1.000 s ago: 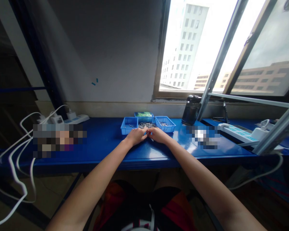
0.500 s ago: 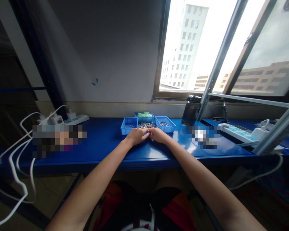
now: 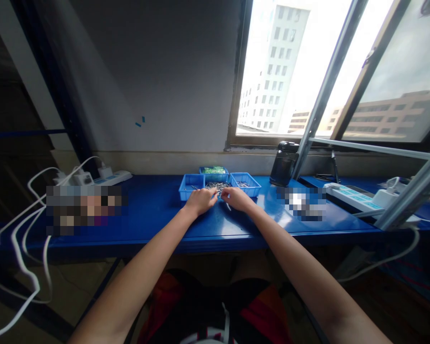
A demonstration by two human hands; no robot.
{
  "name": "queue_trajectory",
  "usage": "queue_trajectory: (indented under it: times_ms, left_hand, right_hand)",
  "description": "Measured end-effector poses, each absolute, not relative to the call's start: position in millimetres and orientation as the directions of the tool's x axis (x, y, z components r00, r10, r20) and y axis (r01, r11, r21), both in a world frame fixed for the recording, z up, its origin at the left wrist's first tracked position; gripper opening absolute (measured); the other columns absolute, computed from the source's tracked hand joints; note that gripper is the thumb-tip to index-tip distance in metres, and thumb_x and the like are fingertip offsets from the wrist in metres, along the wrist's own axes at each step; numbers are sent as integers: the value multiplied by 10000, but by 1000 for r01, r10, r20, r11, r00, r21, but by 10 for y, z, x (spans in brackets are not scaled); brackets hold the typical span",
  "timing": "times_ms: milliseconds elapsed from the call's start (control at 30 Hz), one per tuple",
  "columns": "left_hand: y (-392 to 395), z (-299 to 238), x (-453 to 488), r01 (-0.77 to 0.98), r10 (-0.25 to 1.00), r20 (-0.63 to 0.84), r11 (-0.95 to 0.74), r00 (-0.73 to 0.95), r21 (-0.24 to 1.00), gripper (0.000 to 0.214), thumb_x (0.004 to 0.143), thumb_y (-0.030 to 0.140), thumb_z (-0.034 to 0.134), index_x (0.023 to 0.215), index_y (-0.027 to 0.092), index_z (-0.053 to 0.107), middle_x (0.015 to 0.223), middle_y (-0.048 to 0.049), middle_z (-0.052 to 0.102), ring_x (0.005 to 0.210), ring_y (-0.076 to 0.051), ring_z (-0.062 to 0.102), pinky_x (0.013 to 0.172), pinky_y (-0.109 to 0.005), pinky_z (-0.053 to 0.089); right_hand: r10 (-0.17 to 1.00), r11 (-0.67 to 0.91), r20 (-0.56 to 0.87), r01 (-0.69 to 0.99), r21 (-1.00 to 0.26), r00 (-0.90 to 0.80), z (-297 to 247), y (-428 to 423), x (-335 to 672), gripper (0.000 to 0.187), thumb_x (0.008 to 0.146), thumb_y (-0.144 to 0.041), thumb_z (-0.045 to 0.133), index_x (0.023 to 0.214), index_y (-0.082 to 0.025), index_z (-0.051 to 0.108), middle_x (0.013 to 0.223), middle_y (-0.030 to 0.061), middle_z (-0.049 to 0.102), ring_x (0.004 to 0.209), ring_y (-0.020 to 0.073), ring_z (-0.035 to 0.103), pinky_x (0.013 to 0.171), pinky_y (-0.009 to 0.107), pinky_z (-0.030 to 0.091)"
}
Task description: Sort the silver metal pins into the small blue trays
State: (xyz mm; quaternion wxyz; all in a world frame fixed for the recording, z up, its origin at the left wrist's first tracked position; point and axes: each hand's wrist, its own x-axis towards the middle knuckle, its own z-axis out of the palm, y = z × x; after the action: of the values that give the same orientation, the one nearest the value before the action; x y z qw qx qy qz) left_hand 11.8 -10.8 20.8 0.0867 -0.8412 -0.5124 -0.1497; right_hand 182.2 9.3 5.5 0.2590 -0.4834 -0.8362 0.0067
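Hovering over the middle tray (image 3: 218,177) heaped with pins (image 3: 215,186), left hand (image 3: 199,200) and right hand (image 3: 237,198) pinch fingers narrow; whether they hold anything, I cannot tell. 2 side trays (image 3: 190,181) lie nearly bare.

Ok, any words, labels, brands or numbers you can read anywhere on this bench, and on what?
No text reads clearly anywhere.
Left power strip: blue marking, too small to read.
Right power strip: blue markings, too small to read.
Blue trays and dark jar: no label visible.
Pixelated patches on the bench: unreadable.
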Motion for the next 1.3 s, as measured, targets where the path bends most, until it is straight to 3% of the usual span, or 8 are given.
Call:
queue_trajectory:
  times_ms: [167, 500, 733, 1067, 1300]
  left_hand:
    - [-77, 180, 118, 919, 882, 271, -395, 385, -22, 317, 859, 348, 322, 999, 208, 569, 914, -90, 641, 873, -220, 597, 758, -309, 428]
    - [11, 90, 99, 901, 875, 234, -433, 424, -14, 309, 830, 293, 344, 941, 214, 621, 926, -94, 645, 882, -236, 595, 754, -329, 438]
    - [5, 111, 84, 902, 872, 252, -432, 420, -8, 254, 818, 297, 381, 915, 212, 601, 880, -83, 649, 839, -231, 604, 726, -316, 444]
    - [0, 138, 74, 893, 844, 341, -449, 414, 29, 245, 842, 337, 371, 958, 220, 552, 867, -58, 643, 813, -205, 604, 708, -278, 429]
    - [-2, 145, 67, 795, 742, 363, -607, 564, 4, 172, 817, 299, 422, 914, 227, 544, 800, -30, 645, 765, -190, 613, 660, -240, 422]
  right_hand:
    - [825, 488, 458, 826, -282, -331, 90, 104, 1869, 115, 783, -236, 499, 802, -182, 598, 759, 27, 635, 687, 126, 554, 626, 202, 373]
    - [718, 674, 500, 661, -328, -484, 184, -79, 1731, 138, 797, -220, 459, 830, -167, 583, 720, 5, 607, 607, 77, 493, 578, 169, 349]
    - [789, 558, 477, 776, -294, -387, 108, 42, 1806, 127, 793, -239, 476, 824, -175, 581, 724, 16, 614, 611, 96, 512, 565, 180, 349]
    - [869, 458, 321, 857, -238, -375, 133, 13, 1822, 133, 792, -200, 473, 849, -177, 591, 795, 35, 638, 701, 120, 560, 604, 182, 373]
    - [870, 455, 311, 865, -212, -382, 123, 14, 1818, 140, 774, -180, 477, 861, -176, 587, 786, 31, 637, 705, 120, 559, 608, 182, 369]
